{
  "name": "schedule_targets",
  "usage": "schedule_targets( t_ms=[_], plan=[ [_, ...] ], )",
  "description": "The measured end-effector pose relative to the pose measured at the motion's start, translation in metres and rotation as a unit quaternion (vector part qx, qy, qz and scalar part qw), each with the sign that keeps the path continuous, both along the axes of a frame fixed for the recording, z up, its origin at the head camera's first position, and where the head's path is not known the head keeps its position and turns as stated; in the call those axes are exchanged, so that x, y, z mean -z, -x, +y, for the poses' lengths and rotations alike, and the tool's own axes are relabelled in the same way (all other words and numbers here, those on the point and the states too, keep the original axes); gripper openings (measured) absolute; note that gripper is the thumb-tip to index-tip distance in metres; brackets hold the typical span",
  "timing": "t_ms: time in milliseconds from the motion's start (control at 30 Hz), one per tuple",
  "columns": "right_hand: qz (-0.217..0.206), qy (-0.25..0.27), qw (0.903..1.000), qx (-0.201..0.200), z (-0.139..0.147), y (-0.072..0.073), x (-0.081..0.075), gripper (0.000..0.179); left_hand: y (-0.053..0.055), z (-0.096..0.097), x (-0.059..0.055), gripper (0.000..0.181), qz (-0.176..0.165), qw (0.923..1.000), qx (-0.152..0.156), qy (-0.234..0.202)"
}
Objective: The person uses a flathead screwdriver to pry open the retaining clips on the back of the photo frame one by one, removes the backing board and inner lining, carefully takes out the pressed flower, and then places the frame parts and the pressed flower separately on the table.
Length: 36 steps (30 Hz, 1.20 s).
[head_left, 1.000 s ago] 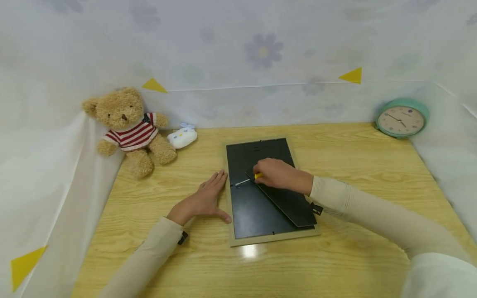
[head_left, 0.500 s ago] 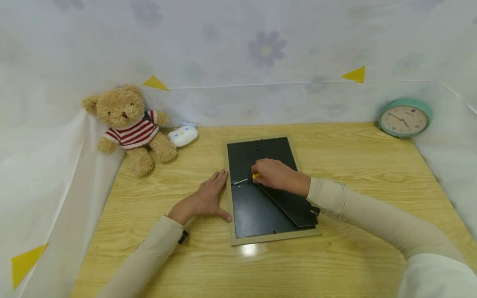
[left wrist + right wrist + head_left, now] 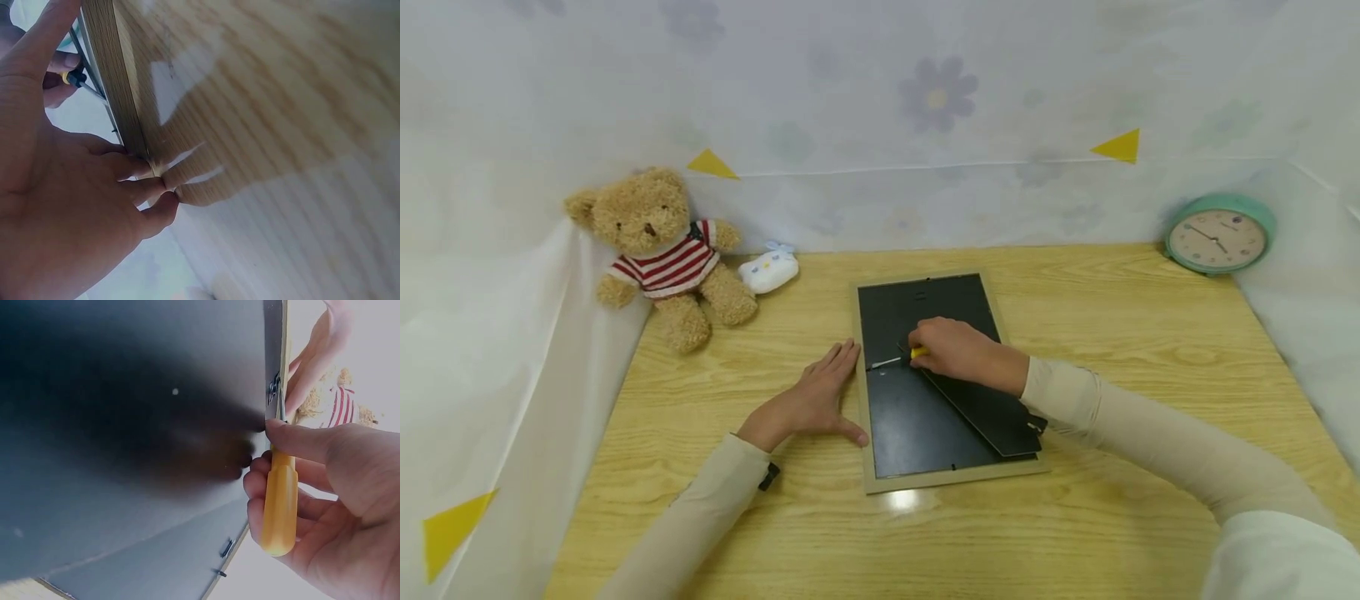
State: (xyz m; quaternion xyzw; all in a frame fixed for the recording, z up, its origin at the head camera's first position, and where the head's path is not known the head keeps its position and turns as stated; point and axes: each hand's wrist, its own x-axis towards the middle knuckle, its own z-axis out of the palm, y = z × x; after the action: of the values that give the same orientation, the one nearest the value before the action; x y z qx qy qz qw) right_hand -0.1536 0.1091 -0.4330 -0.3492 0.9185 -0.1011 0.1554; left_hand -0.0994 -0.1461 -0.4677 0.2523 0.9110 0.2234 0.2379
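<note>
A picture frame (image 3: 917,433) lies back side up on the table, its black backing panel ringed by a light wood rim. My right hand (image 3: 958,354) grips a screwdriver with a yellow handle (image 3: 280,509). The screwdriver's metal shaft (image 3: 886,363) reaches left, its tip at a small dark tab on the frame's left edge. Beneath my right hand, the black easel stand (image 3: 981,408) slants across the backing. With fingers spread, my left hand (image 3: 812,400) rests along the frame's left side; in the left wrist view its fingertips (image 3: 165,209) are at the wood rim.
A teddy bear (image 3: 662,258) in a striped shirt sits at the back left, beside a small white plush (image 3: 769,271). At the back right stands a green round clock (image 3: 1219,235). A white floral sheet (image 3: 850,125) hangs behind the wooden table (image 3: 1112,333).
The screwdriver's tip has shifted slightly up along the frame's left edge, with the right hand barely moving. The left hand stays in place; the whole view shifts a little.
</note>
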Motion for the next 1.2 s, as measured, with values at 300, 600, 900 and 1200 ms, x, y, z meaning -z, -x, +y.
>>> schedule_targets(
  t_ms=[300,600,900,1200],
  plan=[
    [-0.015,0.021,0.9995,-0.016,-0.001,0.002,0.003,0.017,0.001,0.001,-0.002,0.141,-0.007,1.0000,0.001,-0.001],
    [0.002,0.064,0.9966,-0.051,-0.002,0.007,0.011,0.014,0.001,0.002,0.000,0.141,-0.005,1.0000,0.002,0.006],
    [0.032,0.059,0.9946,-0.079,-0.007,0.008,0.017,0.013,0.001,0.002,0.001,0.143,-0.010,0.9999,0.000,0.005],
    [0.122,-0.005,0.9853,-0.119,-0.011,0.001,0.017,0.017,0.003,0.003,0.004,0.143,0.003,0.9999,0.004,-0.013]
  ],
)
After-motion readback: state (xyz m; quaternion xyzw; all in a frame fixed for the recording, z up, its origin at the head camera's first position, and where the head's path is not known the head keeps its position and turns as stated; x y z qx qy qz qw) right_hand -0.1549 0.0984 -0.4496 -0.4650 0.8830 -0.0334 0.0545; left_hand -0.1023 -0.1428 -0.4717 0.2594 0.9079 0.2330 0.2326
